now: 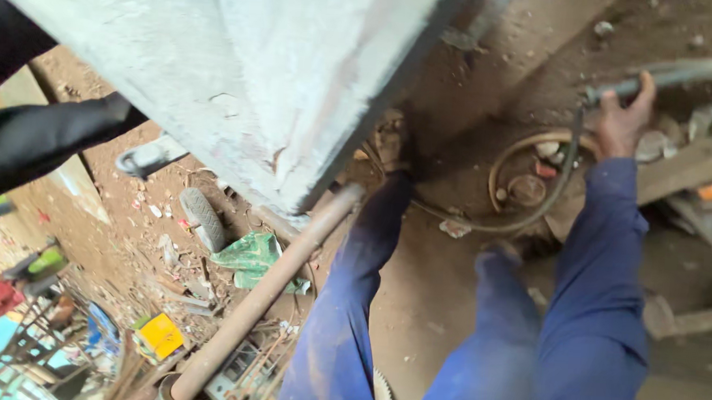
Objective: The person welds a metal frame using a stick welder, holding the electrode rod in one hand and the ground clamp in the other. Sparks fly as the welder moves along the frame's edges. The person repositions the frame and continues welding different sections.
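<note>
The right hand (620,124) is wrapping tight around a grey metal handle (663,76) over the dirt floor (432,293); it looks stiff and heavy, best gripped mid-shaft. The left hand (393,145) is reaching under the grey slab (241,72), its grip hidden.

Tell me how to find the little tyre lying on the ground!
Start at the big grey slab that fills the top of the view, then drop to the dirt just under its lower edge. The tyre lies there, left of the crumpled green bag and the long rusty pipe. It is the only dark, ribbed, rounded thing among the flat scraps.
</note>
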